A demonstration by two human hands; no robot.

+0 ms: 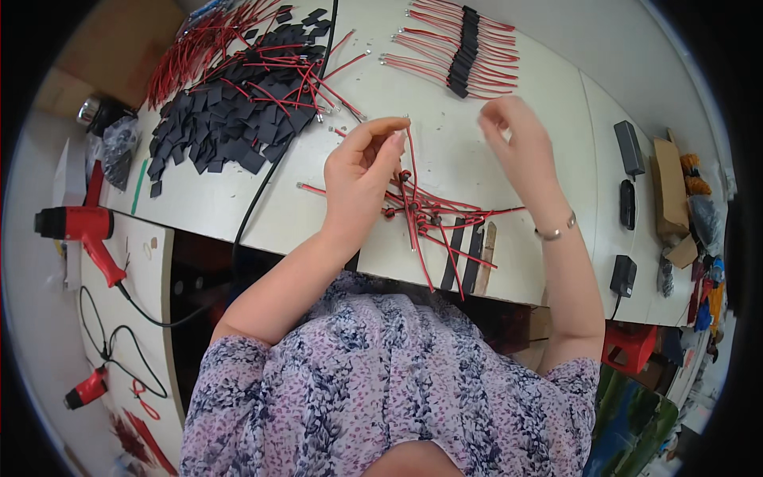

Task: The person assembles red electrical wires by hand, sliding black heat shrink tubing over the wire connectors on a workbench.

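My left hand (pixel 362 179) is above the near middle of the table, thumb and forefinger pinched on a red wire (pixel 413 155) with a small pale connector at its tip. The wire hangs down toward a loose pile of red wires (pixel 445 211) with small dark round parts among them. To the right, my right hand (pixel 518 147) is raised over the table, its fingers loosely curled and slightly blurred, with nothing visible in them. Beyond it lies a neat row of red wires, each crossed by a black sleeve piece (pixel 463 56).
A heap of flat black pieces (pixel 214 123) and a bundle of red wires (pixel 187 60) lie at the far left, beside a black cable (pixel 258 195). Red heat guns (pixel 91 230) are at the left. Dark strips (pixel 473 258) lie at the front edge; black adapters (pixel 628 151) stand right.
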